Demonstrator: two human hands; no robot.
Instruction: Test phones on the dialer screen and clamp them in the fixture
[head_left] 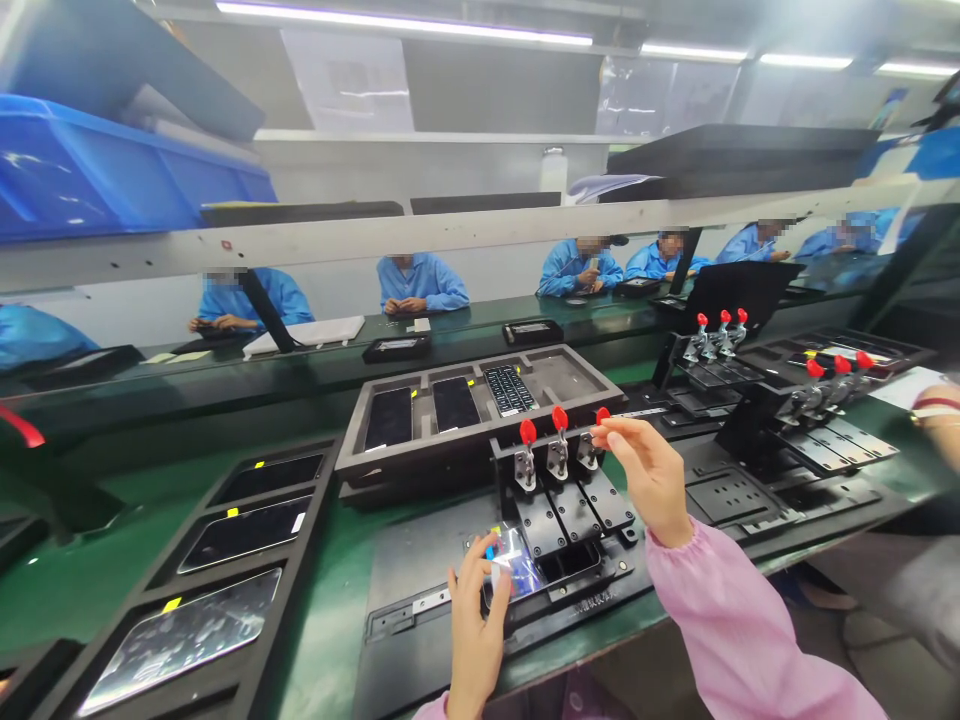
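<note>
My left hand (478, 618) has its thumb and fingers on the left edge of a glossy phone screen (523, 562) with a blue reflection and a yellow tab. The screen lies at the left side of a black clamp fixture (604, 600), beside a dark phone-shaped recess (571, 563). My right hand (651, 478) is closed, with fingertips at the rightmost red toggle clamp handle (603, 414). Two other red handles (559, 418) stand upright to its left. Black plates (576, 513) sit below the clamps.
A foam tray (352, 440) with phone panels stands behind the fixture. Another tray (259, 640) with screens lies left. More clamp fixtures (750, 440) stand right, near another person's wrist (934, 405). Across the bench (315, 560), several people in blue (424, 283) sit at work.
</note>
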